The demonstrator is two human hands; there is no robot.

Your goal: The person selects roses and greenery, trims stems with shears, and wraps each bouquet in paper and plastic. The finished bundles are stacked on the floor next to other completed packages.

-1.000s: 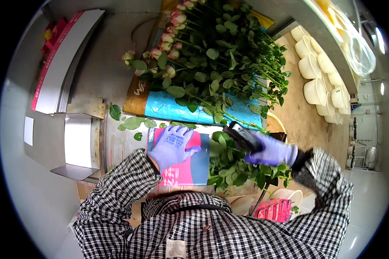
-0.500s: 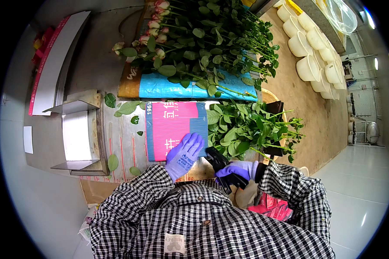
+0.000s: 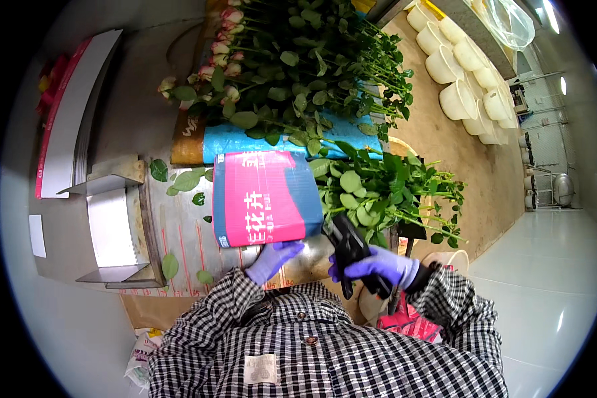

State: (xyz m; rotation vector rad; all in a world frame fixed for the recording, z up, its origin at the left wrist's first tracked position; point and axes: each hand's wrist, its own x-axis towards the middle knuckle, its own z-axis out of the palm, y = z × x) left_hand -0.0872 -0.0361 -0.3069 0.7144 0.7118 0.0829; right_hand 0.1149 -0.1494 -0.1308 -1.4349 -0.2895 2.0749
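Observation:
A pink and blue corrugated cardboard wrap (image 3: 265, 199) lies on the metal worktop around a bunch of stems, whose green leaves (image 3: 355, 189) stick out on its right. My left hand (image 3: 273, 260), in a purple and grey glove, grips the wrap's near edge, with part of the fingers hidden beneath it. In my gloved right hand (image 3: 385, 266) is a black plier-type stapler (image 3: 350, 245), my fingers closed round its handles. The stapler's head is close to the wrap's near right corner; I cannot tell whether they touch. The blooms inside the wrap are hidden.
Pink-edged roses (image 3: 222, 56) with long leafy stems lie on a blue-covered board (image 3: 245, 142) at the back. A metal holder (image 3: 113, 225) with white sheets stands left, near stacked card (image 3: 79, 113). Loose leaves (image 3: 170, 266) dot the worktop. White buckets (image 3: 458, 99) stand at far right.
My left hand has gone from lying on top of the wrap to its near edge. The wrap has turned, showing more of its printed face. The stapler is tilted more upright.

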